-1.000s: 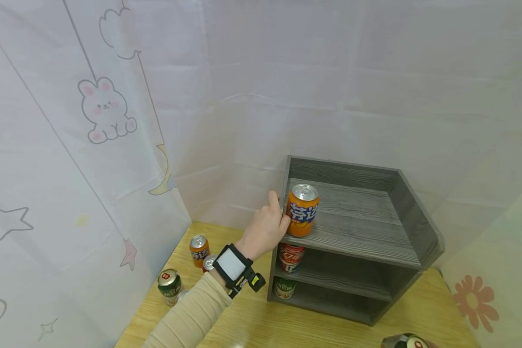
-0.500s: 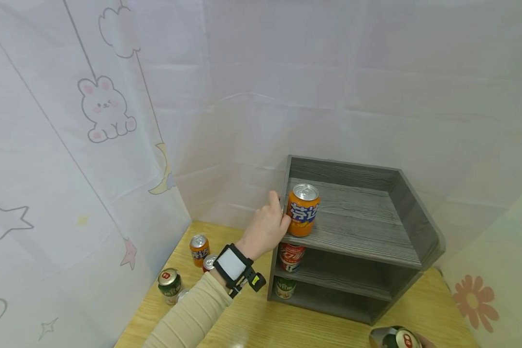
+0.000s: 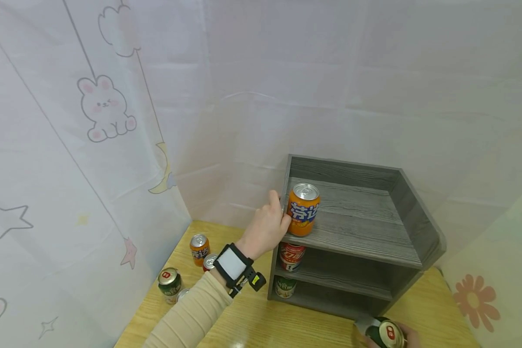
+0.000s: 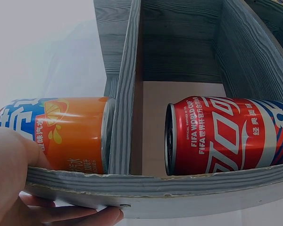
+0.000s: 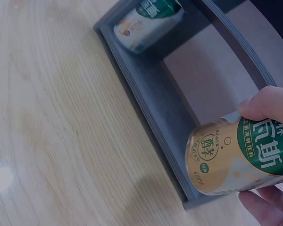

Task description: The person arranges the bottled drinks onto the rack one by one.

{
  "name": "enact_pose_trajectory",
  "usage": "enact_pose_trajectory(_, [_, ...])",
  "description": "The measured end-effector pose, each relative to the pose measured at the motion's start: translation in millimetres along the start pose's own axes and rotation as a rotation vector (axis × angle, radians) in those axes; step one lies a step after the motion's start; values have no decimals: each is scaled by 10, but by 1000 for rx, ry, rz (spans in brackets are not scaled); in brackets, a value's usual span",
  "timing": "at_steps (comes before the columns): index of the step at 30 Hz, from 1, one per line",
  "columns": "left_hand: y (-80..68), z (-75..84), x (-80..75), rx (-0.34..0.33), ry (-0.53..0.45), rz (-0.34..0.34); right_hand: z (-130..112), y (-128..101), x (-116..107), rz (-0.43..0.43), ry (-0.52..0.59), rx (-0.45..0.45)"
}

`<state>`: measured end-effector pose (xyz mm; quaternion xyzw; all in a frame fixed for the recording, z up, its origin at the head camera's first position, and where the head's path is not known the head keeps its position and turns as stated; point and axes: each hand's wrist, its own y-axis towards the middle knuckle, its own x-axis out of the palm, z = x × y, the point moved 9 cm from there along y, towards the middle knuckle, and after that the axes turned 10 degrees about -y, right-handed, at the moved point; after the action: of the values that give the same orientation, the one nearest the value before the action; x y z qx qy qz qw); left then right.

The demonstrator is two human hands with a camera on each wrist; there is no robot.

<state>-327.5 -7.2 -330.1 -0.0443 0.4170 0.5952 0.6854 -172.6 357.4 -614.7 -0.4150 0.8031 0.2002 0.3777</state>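
White printed cloth (image 3: 261, 72) backs a wood-grain table (image 3: 252, 324) carrying a grey three-level shelf (image 3: 356, 208). Head view: the right hand (image 3: 412, 334) grips the held can (image 3: 390, 332), green with a gold lid, near the shelf's lower right corner; the left hand (image 3: 264, 229) is at the shelf's left wall, well apart from the held can. Shelf cans, three: one orange can (image 3: 304, 212) on top, one red can (image 3: 290, 258) at mid level, one green can (image 3: 284, 288) at the bottom. Table cans, four: one orange (image 3: 199, 251), one red (image 3: 209, 262) partly behind the forearm, one green (image 3: 169, 285), and one silver-lidded (image 3: 183, 293), mostly hidden, type not determinable. Left wrist view: the left hand clasps the shelf wall, thumb on the inner side beside the orange can, fingers outside; whether the thumb touches the can cannot be told. Two cans visible: one orange, one red. Right wrist view: thumb and fingers close around the held can, its base end at the bottom level's right end; contact with the board cannot be confirmed. Two green cans visible: one held, one at the opposite end.
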Motion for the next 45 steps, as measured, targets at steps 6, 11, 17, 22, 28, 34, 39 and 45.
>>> enact_pose_trajectory(6, [-2, 4, 5, 6, 0, -2, -248, -116, 60, 72, 75, -27])
enact_pose_trajectory(11, [-4, 2, 5, 6, -6, -1, -372, -110, 160, 4, 115, -17])
enact_pose_trajectory(17, [-1, -5, 1, 7, -3, 3, -590, -153, 195, -14, 57, -73])
enact_pose_trajectory(22, [2, -16, 10, 3, -6, 0, -735, -177, 237, 16, 73, -139])
enact_pose_trajectory(28, [4, -19, 19, 4, -8, -2, -822, -175, 365, 19, 100, -160])
enact_pose_trajectory(34, [9, -16, 22, 5, -8, -3, -892, -175, 479, -24, 120, -161])
enact_pose_trajectory(39, [8, -18, 22, 3, -4, -3, -941, -148, 572, -75, 121, -155])
enact_pose_trajectory(45, [9, -15, 21, 1, -2, -1, -1019, -113, 645, -110, 108, -156])
